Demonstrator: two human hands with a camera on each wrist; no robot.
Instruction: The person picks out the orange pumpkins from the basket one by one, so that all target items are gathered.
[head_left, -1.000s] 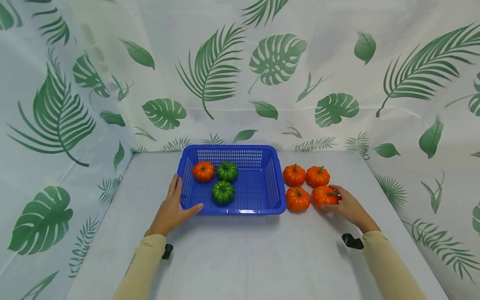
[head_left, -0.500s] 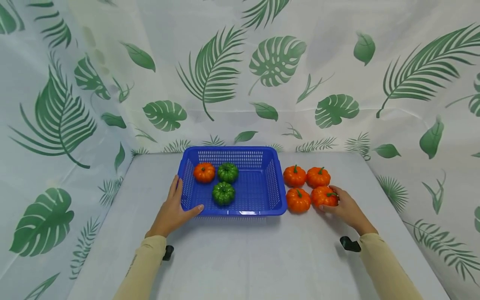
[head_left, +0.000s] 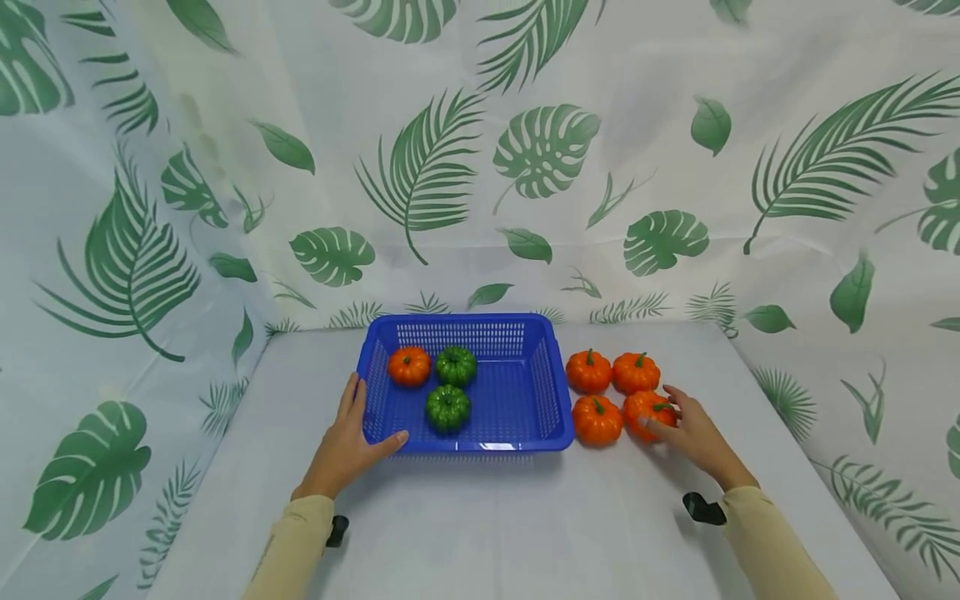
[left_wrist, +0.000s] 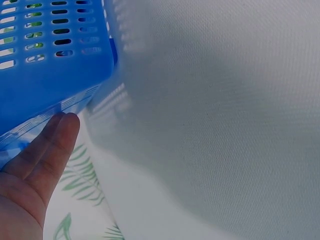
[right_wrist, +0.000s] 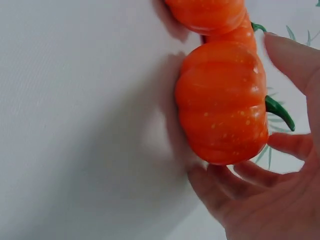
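My left hand [head_left: 347, 446] rests against the near left corner of a blue plastic basket [head_left: 480, 446], its fingers straight along the left side and its thumb at the front rim. In the left wrist view, straight fingers [left_wrist: 57, 150] touch the basket's wall [left_wrist: 55, 80]. Inside the basket are an orange pumpkin [head_left: 409, 367] and two green pumpkins [head_left: 456, 367]. My right hand [head_left: 697, 433] is spread loosely around the nearest right orange pumpkin [head_left: 647, 412]. In the right wrist view the thumb stands off this pumpkin [right_wrist: 222, 102], while the fingertips lie close at its side.
Right of the basket, three more orange pumpkins stand grouped: one at the back left [head_left: 588, 372], one at the back right [head_left: 636, 372], one at the front left [head_left: 597, 422]. A leaf-patterned sheet [head_left: 450, 192] hangs behind the white table [head_left: 480, 525].
The head view has tilted up, so everything sits lower in it. My right hand's thumb and fingers have loosened and spread around the pumpkin. The left hand stays at the basket.
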